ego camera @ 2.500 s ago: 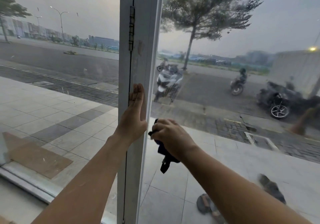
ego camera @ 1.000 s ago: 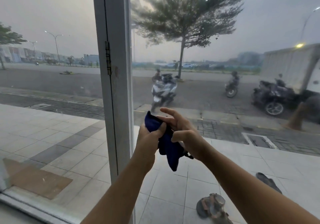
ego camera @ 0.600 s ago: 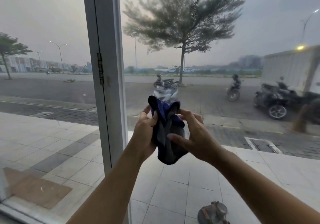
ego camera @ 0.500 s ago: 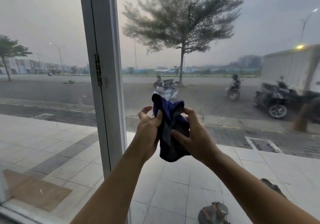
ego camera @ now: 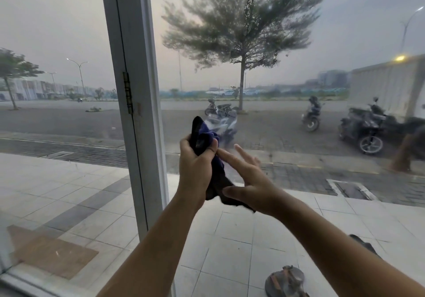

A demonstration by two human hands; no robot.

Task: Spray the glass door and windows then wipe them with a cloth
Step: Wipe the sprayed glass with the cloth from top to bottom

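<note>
Left hand point(ego camera: 196, 168) gripping cloth point(ego camera: 202, 133), right hand point(ego camera: 250, 181) splayed

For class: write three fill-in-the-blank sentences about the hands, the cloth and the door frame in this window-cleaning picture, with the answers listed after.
1. The left hand grips the dark ____ cloth.
2. The right hand holds its fingers ____, not curled.
3. The hinge on the white frame lies to the ____ of both hands.

Answers: blue; straight; left.
</note>
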